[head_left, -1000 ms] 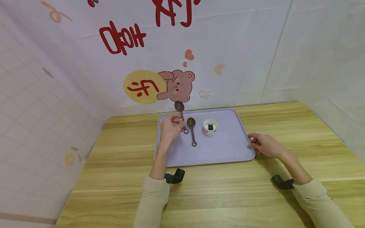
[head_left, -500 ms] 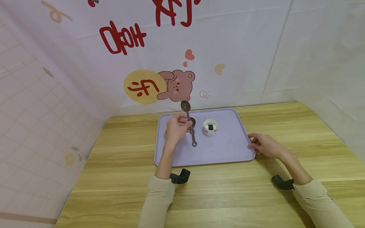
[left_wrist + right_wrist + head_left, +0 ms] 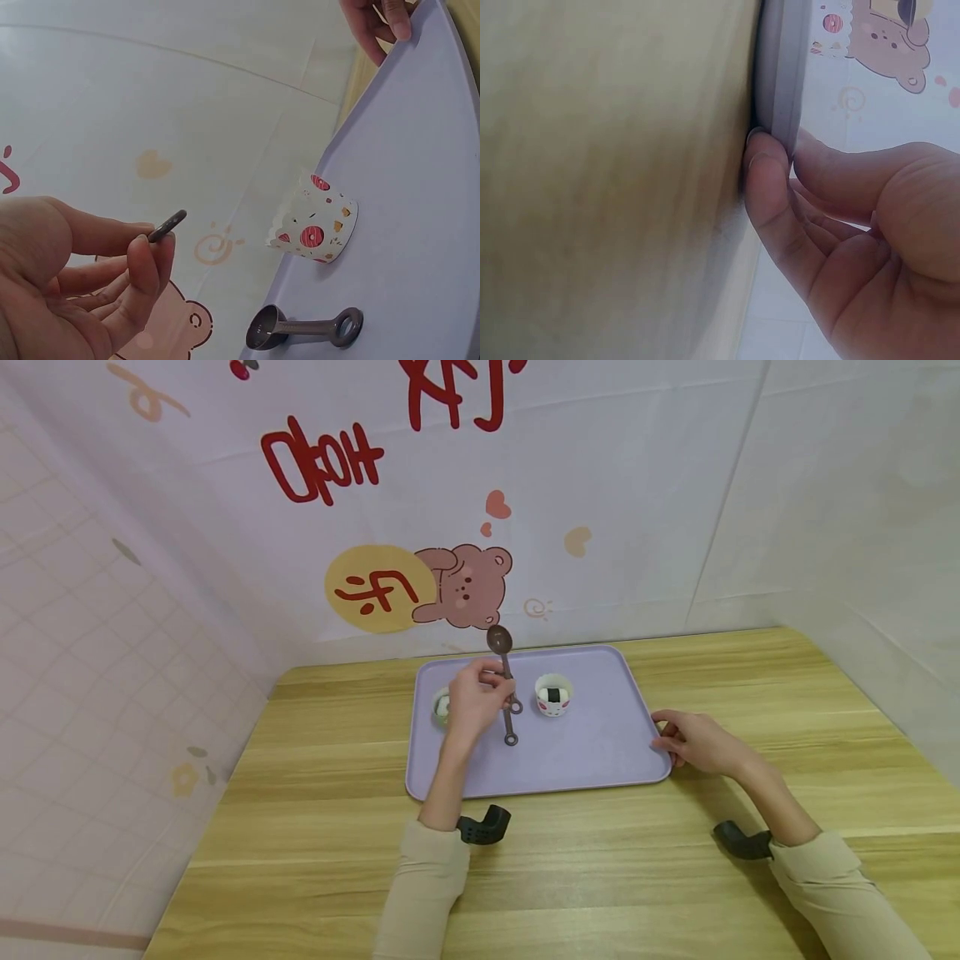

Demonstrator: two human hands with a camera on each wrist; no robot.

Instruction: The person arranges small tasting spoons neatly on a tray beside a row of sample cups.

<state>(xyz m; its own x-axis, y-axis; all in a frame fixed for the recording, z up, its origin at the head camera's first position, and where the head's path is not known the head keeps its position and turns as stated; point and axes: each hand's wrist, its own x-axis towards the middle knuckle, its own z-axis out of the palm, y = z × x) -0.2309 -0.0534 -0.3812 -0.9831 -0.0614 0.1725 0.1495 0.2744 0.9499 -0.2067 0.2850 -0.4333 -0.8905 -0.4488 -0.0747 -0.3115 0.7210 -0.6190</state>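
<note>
My left hand [image 3: 476, 697] pinches a dark brown measuring spoon [image 3: 499, 639] by its handle, bowl up and away from me, over the lilac tray [image 3: 577, 752]. Only the handle's end shows between thumb and fingers in the left wrist view. A second measuring spoon [image 3: 307, 328] lies on the tray; in the head view the left hand and the held spoon cover its bowl. At the tray's right edge, my right hand [image 3: 701, 745] grips the rim, with thumb and fingertips [image 3: 769, 184] on either side of it in the right wrist view.
A donut-print paper baking cup [image 3: 554, 707] stands right of the spoons, holding a white piece with a black band. Left of the left hand, a greenish cup [image 3: 437, 718] with something white inside is partly hidden. A printed cloth wall [image 3: 637, 527] rises behind the wooden table [image 3: 322, 777].
My left hand has moved rightward with the measuring spoon, now above the second spoon. The greenish cup has come into view behind it. The right hand and tray have stayed put.
</note>
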